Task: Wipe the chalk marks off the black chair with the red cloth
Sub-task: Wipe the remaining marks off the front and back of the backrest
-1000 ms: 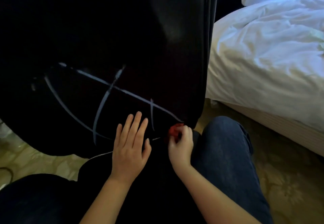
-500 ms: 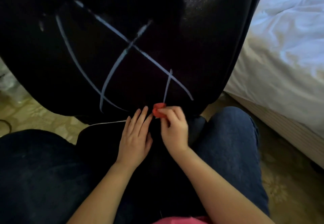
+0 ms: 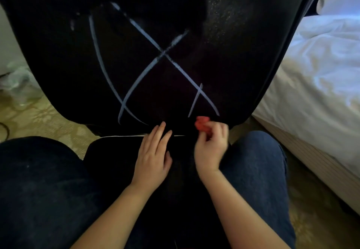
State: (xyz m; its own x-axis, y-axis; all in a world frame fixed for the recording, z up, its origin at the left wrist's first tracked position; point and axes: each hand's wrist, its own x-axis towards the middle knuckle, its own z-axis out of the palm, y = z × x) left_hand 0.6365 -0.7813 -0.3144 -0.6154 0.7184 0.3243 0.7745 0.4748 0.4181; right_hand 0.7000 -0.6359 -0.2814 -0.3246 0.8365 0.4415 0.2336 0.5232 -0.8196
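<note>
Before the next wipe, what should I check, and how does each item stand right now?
1. Grip on the red cloth: ok, the right hand pinches it, bunched small.
2. Cloth on a mark: cannot tell. It sits just below the lower end of the short stroke, contact unclear.
3. Bracing by the left hand: ok, flat on the seat, fingers straight.
4. That hand off the marks: not ok, it lies across the thin white line on the seat.
5. Wiping of the chalk marks: not ok, crossed strokes and a long curve show plainly on the black chair.
</note>
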